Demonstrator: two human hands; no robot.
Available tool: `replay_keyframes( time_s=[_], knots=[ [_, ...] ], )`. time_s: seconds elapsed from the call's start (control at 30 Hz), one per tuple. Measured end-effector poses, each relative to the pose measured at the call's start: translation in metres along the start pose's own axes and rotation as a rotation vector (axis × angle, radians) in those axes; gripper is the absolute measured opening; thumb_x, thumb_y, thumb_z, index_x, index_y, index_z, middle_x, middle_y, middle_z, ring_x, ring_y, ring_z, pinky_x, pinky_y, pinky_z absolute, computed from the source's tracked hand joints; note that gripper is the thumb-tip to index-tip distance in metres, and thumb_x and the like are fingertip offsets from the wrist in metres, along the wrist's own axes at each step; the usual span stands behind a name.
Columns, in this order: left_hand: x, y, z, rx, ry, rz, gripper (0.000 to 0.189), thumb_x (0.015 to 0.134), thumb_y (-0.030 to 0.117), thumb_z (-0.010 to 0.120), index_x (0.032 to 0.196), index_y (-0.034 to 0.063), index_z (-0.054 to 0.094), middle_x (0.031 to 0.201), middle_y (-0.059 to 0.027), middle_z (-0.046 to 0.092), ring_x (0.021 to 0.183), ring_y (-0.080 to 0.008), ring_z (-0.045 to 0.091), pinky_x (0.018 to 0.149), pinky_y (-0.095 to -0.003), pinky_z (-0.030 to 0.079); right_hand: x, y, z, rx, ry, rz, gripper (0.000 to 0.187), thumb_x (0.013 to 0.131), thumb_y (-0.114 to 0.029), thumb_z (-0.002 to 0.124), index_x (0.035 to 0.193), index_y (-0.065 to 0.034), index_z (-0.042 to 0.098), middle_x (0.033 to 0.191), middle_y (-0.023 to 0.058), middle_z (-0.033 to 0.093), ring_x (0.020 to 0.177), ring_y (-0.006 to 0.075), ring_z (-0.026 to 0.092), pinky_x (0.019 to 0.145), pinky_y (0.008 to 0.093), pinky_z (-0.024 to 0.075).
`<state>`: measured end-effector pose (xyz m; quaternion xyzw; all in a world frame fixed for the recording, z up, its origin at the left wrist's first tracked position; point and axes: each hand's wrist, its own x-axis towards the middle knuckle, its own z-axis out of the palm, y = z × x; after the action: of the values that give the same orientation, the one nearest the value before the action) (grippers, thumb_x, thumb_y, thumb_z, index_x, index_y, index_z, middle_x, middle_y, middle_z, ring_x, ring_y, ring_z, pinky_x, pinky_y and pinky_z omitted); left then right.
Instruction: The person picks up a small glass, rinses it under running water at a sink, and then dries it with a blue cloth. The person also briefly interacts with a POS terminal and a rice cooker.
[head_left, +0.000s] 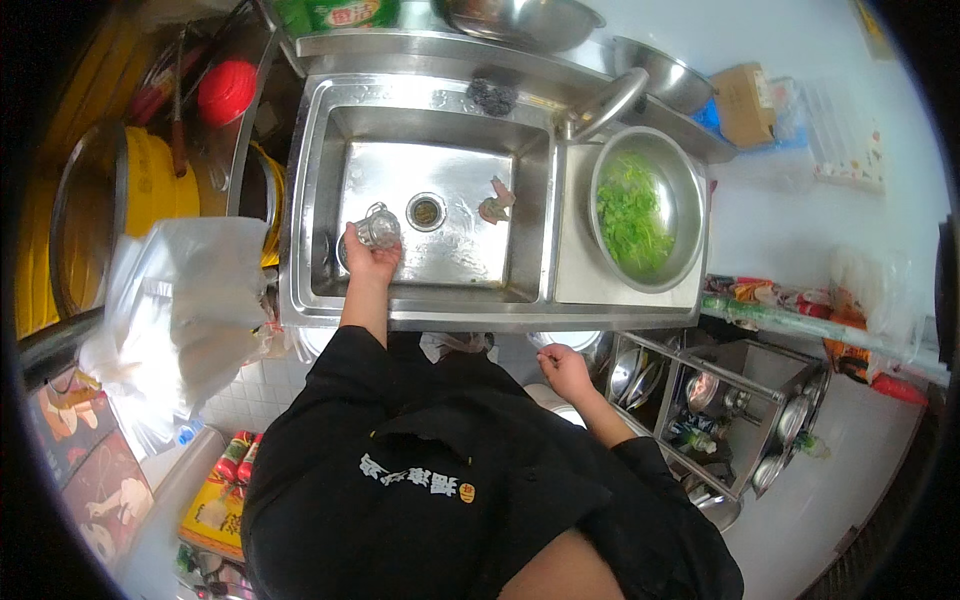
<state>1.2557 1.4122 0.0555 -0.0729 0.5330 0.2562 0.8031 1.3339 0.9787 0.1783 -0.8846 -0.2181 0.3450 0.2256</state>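
My left hand (370, 259) reaches into a stainless steel sink (457, 169) and grips a clear glass or cup (379, 228) with a handle. The glass is tilted low over the sink floor, left of the drain (426, 212). Part of a rounded rim shows beside my wrist; what it belongs to is hidden. To the right of the drain lies a crumpled brownish scrap (496, 202). My right hand (566, 373) hangs in front of the sink's front edge, fingers curled in, with nothing visible in them.
A metal bowl of leafy greens (634, 217) stands on the drainboard (581, 289), near the faucet (607, 105). A dark scouring pad (492, 97) rests on the back ledge. Plastic bags (187, 292) hang at the left; a metal rack (720, 405) with pans stands at the right.
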Motion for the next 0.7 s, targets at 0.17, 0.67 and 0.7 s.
replay_keyframes(
  time_s=[0.17, 0.67, 0.7],
  knots=[
    [-0.023, -0.006, 0.015, 0.145, -0.116, -0.045, 0.056, 0.098, 0.062, 0.055, 0.12, 0.011, 0.061, 0.111, -0.0107, 0.065, 0.093, -0.0249, 0.062, 0.075, -0.039, 0.054, -0.012, 0.014, 0.016, 0.035, -0.038, 0.025, 0.021, 0.091, -0.021, 0.068, 0.1, -0.0029, 0.073, 0.098, 0.0195, 0.071, 0.093, 0.0387, 0.069, 0.081, 0.0446, 0.0557],
    [-0.045, 0.016, 0.024, 0.307, -0.267, -0.188, 0.055, 0.091, 0.066, 0.062, 0.108, 0.0138, 0.066, 0.097, -0.0078, 0.068, 0.084, -0.0237, 0.065, 0.064, -0.0344, 0.051, -0.005, 0.004, 0.036, -0.033, -0.006, -0.062, 0.023, 0.091, -0.024, 0.07, 0.099, -0.0028, 0.073, 0.096, 0.019, 0.072, 0.09, 0.0379, 0.07, 0.078, 0.0429, 0.0562],
    [-0.044, 0.019, 0.021, 0.296, -0.31, -0.208, 0.055, 0.091, 0.065, 0.062, 0.108, 0.0131, 0.066, 0.096, -0.0083, 0.068, 0.083, -0.024, 0.065, 0.064, -0.0343, 0.051, -0.004, 0.004, 0.037, -0.035, -0.009, -0.069, 0.023, 0.091, -0.024, 0.07, 0.099, -0.0028, 0.073, 0.096, 0.019, 0.072, 0.09, 0.0378, 0.07, 0.078, 0.0428, 0.0563]
  ],
)
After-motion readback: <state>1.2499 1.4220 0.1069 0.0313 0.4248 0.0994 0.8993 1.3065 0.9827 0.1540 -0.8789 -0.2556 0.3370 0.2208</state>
